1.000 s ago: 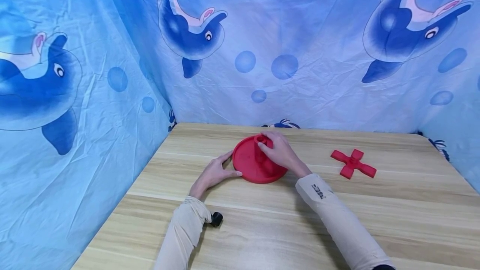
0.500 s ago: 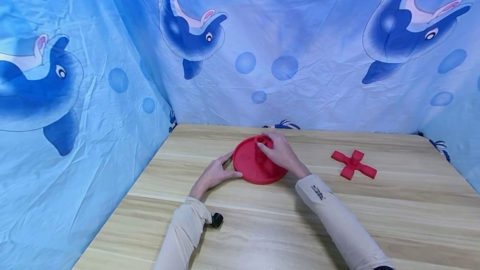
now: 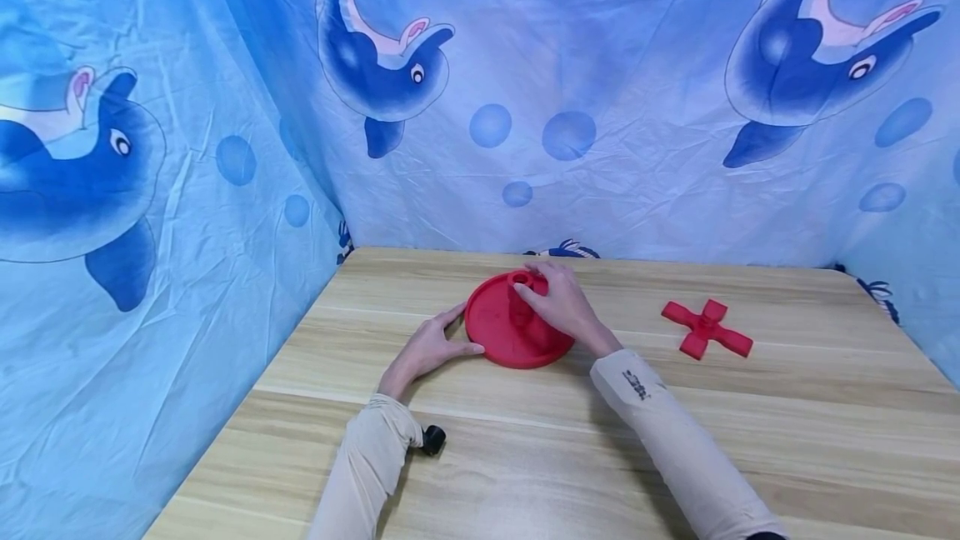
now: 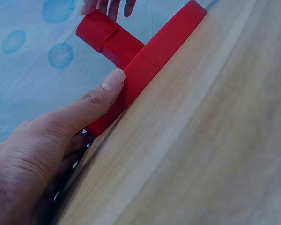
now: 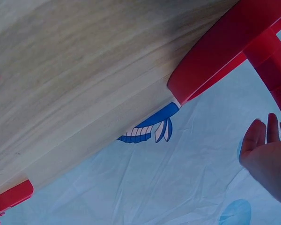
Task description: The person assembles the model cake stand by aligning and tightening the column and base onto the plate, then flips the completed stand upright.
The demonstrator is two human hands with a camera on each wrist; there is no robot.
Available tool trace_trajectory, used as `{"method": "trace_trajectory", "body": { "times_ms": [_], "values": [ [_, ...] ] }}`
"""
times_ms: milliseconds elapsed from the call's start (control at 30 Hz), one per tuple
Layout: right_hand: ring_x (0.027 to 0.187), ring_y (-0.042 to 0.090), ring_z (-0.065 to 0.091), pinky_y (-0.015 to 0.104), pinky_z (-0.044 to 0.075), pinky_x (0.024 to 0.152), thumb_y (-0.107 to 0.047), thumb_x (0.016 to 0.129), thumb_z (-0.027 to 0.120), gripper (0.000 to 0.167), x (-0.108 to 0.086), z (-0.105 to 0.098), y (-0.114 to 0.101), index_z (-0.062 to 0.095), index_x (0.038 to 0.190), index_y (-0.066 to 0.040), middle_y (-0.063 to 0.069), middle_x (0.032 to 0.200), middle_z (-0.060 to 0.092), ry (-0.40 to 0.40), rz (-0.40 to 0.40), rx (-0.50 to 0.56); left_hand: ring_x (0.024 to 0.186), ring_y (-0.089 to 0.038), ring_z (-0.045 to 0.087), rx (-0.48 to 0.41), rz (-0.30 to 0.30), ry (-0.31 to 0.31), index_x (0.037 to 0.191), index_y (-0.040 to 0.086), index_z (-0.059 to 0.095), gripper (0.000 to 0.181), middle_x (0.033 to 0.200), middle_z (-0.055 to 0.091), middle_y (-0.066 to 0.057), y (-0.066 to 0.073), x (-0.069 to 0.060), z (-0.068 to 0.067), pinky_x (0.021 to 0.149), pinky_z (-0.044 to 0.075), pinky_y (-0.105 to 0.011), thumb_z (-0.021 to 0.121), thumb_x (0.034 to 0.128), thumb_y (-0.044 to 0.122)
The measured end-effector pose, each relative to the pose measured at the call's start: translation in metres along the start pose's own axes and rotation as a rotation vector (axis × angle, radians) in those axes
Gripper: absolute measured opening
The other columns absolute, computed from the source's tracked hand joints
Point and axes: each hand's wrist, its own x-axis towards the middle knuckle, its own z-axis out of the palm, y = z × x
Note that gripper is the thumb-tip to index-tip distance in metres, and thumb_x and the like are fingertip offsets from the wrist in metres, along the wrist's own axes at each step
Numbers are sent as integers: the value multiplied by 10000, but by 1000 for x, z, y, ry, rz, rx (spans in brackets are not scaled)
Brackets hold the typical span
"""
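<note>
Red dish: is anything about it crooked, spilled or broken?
Nothing stands out: the red dish sits flat on the table, its post looks upright, and no crack or spill shows. The right hand hides part of the post.

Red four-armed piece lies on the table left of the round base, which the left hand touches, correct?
Not quite: the head view shows the red four-armed piece on the table right of the round base, not left; the left hand does touch the base.
</note>
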Motion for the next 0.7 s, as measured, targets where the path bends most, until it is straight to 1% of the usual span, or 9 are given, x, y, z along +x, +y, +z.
{"method": "trace_trajectory", "body": {
  "times_ms": [100, 167, 400, 500, 700],
  "values": [
    [1343, 361, 461, 545, 544, 975, -199, 982, 722, 488, 0, -1, 0, 608, 1421, -19, 170, 1396, 583, -13, -37, 2, 1470, -317, 384, 3, 6, 4, 1609, 214, 409, 988, 1597, 434, -103, 0, 0, 0, 1169, 356, -529, 863, 799, 550],
    [1331, 357, 476, 534, 545, 977, -189, 984, 722, 487, 0, 0, 0, 606, 1421, -11, 174, 1391, 586, -20, -47, 2, 1468, -316, 387, 3, 9, 4, 1609, 213, 408, 988, 1596, 434, -104, 0, 0, 0, 1168, 357, -529, 864, 799, 549],
    [1350, 364, 451, 546, 561, 948, -262, 964, 759, 542, -1, 1, -2, 598, 1416, -9, 172, 1404, 560, -5, 13, 4, 1467, -312, 389, 1, 7, 2, 1609, 222, 408, 991, 1596, 436, -100, -1, 1, 0, 1168, 356, -529, 866, 795, 554],
    [1355, 364, 447, 543, 564, 943, -257, 973, 744, 541, -1, 1, -2, 588, 1431, -14, 170, 1411, 560, -8, 7, 0, 1466, -314, 391, -2, 4, 1, 1607, 229, 413, 984, 1595, 439, -96, -1, 1, 0, 1164, 360, -536, 865, 795, 553],
    [1326, 347, 475, 517, 571, 938, -198, 992, 714, 509, 0, 1, -1, 578, 1451, -24, 162, 1404, 566, -29, -27, 6, 1462, -314, 395, 3, 5, 2, 1607, 227, 413, 983, 1594, 440, -99, -2, 1, 0, 1162, 365, -533, 864, 797, 553]
  ]
}}
